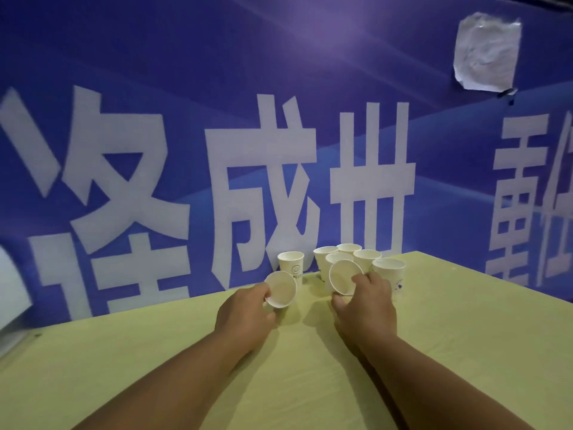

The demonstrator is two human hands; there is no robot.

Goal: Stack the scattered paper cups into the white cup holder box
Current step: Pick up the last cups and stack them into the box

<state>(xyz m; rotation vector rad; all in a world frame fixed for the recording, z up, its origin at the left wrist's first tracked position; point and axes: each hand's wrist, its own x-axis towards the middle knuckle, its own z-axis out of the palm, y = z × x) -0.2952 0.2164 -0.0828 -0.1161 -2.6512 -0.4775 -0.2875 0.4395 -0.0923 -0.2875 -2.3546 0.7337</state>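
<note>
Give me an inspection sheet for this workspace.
Surface: yellow-green table.
Job's things: about six white paper cups upright at the far edge, with a lone cup apart on the left; cup holder box not seen.
Clutter: nothing seen.
Hands: left hand grips a tilted cup; right hand grips a second tilted cup.
Cables: nothing seen.
Surroundings: blue banner with white characters; crumpled white sheet stuck on it.

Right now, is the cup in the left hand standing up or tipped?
Tipped. The paper cup held by the left hand has its round mouth facing the camera.
</note>
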